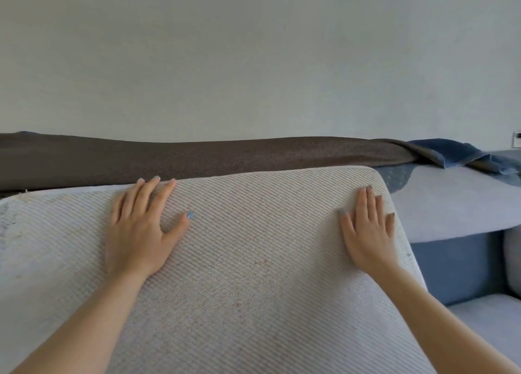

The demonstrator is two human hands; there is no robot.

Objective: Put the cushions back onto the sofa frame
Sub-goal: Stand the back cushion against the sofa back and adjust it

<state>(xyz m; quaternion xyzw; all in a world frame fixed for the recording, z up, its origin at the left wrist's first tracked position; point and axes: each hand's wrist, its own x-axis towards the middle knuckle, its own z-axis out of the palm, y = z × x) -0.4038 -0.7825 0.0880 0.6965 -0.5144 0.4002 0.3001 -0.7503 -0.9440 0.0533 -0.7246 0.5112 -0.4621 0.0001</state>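
Note:
A large beige cushion (253, 261) with fine diagonal stripes fills the lower middle of the view. Its far edge lies against the dark brown top of the sofa back (197, 159). My left hand (141, 227) lies flat on the cushion near its far left part, fingers straight and spread. My right hand (369, 227) presses flat near the cushion's far right corner, fingers straight. Neither hand curls round anything.
To the right lies a pale blue-grey cushion (451, 204) over the blue sofa frame (456, 266), with another pale seat cushion (490, 317) below. A blue cloth (451, 152) is draped at the back right. A plain wall (253, 49) stands behind.

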